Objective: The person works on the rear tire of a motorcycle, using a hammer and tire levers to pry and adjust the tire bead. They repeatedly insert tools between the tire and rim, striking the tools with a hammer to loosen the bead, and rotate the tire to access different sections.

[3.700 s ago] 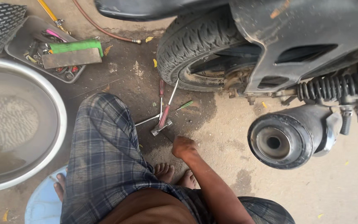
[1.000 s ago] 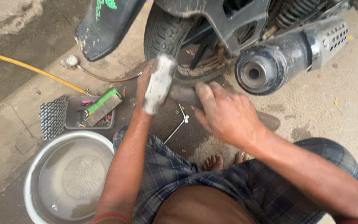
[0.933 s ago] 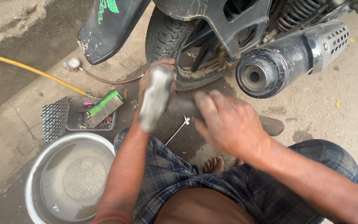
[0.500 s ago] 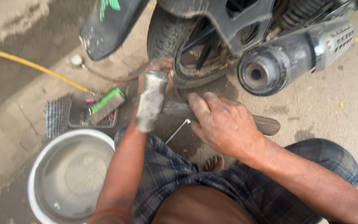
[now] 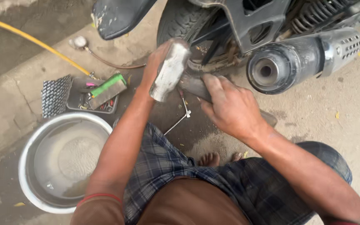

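My left hand [image 5: 155,66] grips a heavy hammer with a worn silver head [image 5: 169,71], held close to the scooter's rear tyre [image 5: 179,21]. My right hand [image 5: 230,109] is closed over a dark flat metal bar [image 5: 191,85]. One end of the bar points at the base of the tyre, just under the hammer head. Its other end pokes out behind my wrist near the ground [image 5: 268,118]. My knees in checked cloth and my bare toes [image 5: 210,158] are below.
The scooter's exhaust muffler [image 5: 290,62] hangs just right of my right hand. A steel basin of water [image 5: 25,155] stands at lower left. Behind it is a tool tray [image 5: 73,100] with a green-topped block [image 5: 107,89]. Thin metal rods [image 5: 179,120] lie on the ground. A yellow hose [image 5: 34,40] runs at upper left.
The hammer in my left hand has swung in towards the tyre and the bar's tip. My right hand has stayed on the bar, shifting slightly.
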Tool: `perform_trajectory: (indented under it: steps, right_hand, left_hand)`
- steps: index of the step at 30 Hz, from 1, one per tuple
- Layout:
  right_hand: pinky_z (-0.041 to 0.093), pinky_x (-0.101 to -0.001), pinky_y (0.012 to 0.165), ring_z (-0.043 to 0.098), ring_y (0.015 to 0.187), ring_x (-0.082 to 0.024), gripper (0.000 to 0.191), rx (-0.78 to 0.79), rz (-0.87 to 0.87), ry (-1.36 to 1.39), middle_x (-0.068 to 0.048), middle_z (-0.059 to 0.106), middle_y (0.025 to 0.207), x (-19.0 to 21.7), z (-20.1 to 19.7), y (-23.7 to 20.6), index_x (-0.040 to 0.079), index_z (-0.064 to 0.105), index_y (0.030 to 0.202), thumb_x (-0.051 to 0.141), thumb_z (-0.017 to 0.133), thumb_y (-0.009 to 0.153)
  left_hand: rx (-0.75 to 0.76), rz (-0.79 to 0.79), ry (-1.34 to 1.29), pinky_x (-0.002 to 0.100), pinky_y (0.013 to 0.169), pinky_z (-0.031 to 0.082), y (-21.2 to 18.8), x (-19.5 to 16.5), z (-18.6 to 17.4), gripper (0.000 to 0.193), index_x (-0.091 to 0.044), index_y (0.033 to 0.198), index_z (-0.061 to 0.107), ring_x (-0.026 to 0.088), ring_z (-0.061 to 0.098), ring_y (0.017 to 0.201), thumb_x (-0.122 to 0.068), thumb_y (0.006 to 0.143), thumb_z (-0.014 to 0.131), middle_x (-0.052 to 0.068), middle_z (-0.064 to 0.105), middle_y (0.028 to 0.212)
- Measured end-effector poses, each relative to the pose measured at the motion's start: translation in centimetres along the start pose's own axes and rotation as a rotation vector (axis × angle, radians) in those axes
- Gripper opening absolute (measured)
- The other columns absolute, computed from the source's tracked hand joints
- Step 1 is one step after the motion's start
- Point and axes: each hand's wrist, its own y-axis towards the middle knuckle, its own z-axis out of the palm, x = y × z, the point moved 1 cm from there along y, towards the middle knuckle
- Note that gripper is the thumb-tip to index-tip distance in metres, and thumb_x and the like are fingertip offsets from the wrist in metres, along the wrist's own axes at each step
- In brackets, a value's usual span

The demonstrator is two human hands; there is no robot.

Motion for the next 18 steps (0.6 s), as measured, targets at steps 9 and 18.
perform_trajectory:
  steps: [9,18]
  right_hand:
    - [0.06,-0.0447,0.056,0.074,0.079,-0.037,0.05,0.02,0.113,-0.167,-0.025,0.07,0.104,-1.4,-0.7,1.9,-0.004,0.052,0.134,0.019,0.076,0.096]
    - [0.064,-0.0401,0.075,0.073,0.096,-0.034,0.049,-0.277,-0.095,-0.054,-0.024,0.065,0.116,-3.6,-5.2,0.0,-0.005,0.047,0.133,0.02,0.077,0.103]
  left_hand:
    - [0.102,-0.126,-0.06,0.041,0.098,0.054,2.1,-0.4,0.7,0.038,-0.006,0.133,0.063,0.034,0.069,0.116,-0.024,0.1,0.068,0.018,0.071,0.123]
    - [0.265,-0.179,0.337,0.044,0.108,0.052,3.0,2.9,4.0,0.047,-0.002,0.13,0.061,0.033,0.067,0.12,-0.031,0.097,0.077,0.018,0.068,0.124]
